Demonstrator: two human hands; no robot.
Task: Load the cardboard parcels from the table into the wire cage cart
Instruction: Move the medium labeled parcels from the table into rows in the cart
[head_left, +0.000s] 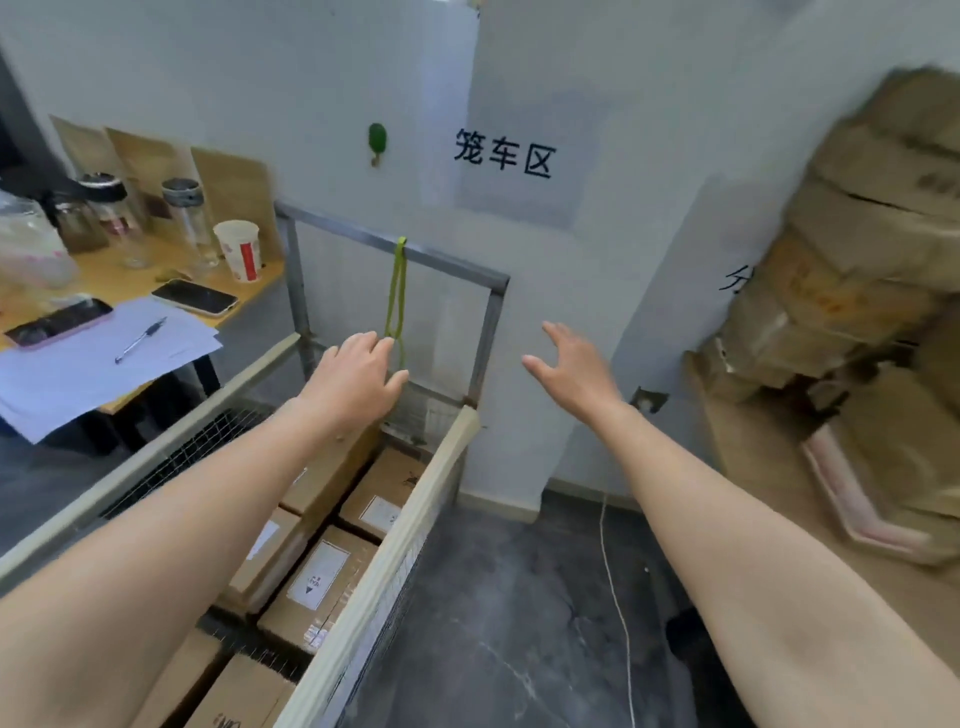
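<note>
At cage cart | left hand, right hand: fingers spread | parcels below, seemingly untouched

Your arms are bare all the way, uncovered from the bottom edge of the frame up to the fingertips. Your left forearm fills the lower left of the frame, broad at the edge and narrowing to the wrist, where a small bony knob shows on the outer side. Your left hand shows its back, with smooth knuckles and plain fingers. Your right forearm takes up the lower right, likewise wide at the edge and slim at the wrist. Your right hand shows its thumb side; its fingertips are slightly blurred, so the nails cannot be made out.
</note>
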